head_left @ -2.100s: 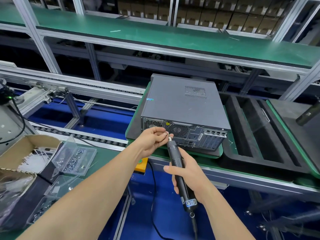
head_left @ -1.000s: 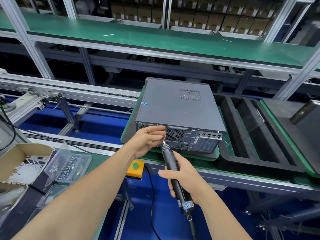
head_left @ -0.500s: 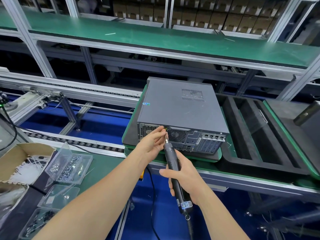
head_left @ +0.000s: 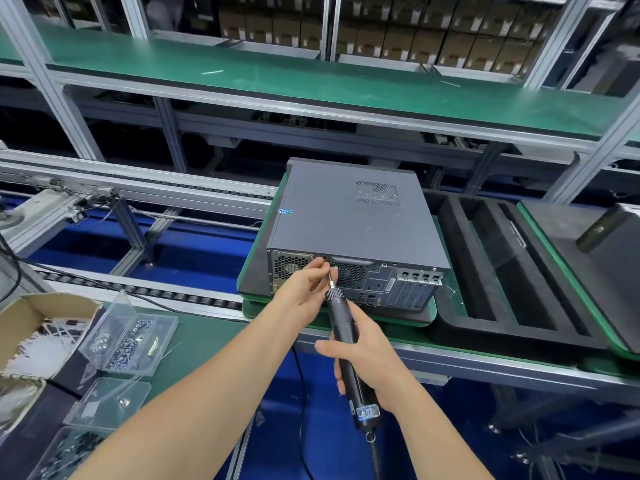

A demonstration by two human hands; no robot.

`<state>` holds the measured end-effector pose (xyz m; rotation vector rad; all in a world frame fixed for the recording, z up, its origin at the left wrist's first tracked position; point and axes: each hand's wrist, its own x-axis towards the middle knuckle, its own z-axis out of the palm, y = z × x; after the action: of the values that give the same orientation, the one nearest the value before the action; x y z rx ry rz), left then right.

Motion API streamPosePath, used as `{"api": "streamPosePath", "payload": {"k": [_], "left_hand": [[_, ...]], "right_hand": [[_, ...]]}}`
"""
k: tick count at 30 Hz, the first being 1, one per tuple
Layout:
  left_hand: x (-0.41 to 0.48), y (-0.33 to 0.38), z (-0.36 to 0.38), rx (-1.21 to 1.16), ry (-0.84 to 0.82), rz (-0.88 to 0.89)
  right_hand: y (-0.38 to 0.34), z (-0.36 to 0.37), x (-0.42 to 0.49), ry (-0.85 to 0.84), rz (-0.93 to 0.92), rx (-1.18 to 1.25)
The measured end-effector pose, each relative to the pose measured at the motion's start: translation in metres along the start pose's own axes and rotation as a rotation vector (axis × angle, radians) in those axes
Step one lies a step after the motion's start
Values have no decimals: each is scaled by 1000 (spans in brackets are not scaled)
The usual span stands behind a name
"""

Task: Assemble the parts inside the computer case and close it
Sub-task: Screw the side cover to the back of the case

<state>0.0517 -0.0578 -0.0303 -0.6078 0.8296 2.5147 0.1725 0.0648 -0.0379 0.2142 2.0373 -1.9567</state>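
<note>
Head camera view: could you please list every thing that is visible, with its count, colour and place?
computer case: 1, grey, centre, on a green pallet
foam tray: 1, black, right of the case
electric screwdriver: 1, black, bit at the case's rear panel
screw boxes: 3, clear, lower left on the bench
cardboard box: 1, brown, left edge
cartons: many, brown, top, at the back
left hand: 1, pinches the screwdriver's bit
right hand: 1, grips the screwdriver's body

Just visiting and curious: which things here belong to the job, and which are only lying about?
In use: computer case; electric screwdriver, gripped by right hand; left hand pinching its bit; clear screw box.
Lying about: cardboard box; black foam tray.
</note>
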Motion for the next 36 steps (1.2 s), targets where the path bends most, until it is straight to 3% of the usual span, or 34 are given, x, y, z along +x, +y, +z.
{"api": "streamPosePath", "payload": {"k": [7,15,22,36], "left_hand": [[-3,10,5,101,9,1],[-1,6,4,-86,29,56],[-1,16,1,1,-7,28],[1,12,0,-47,29,6]], "right_hand": [[-5,0,2,11,16,-44],[-12,10,7,14,33,-43],[-17,14,10,24,23,-60],[-14,21,14,20,18,-62]]}}
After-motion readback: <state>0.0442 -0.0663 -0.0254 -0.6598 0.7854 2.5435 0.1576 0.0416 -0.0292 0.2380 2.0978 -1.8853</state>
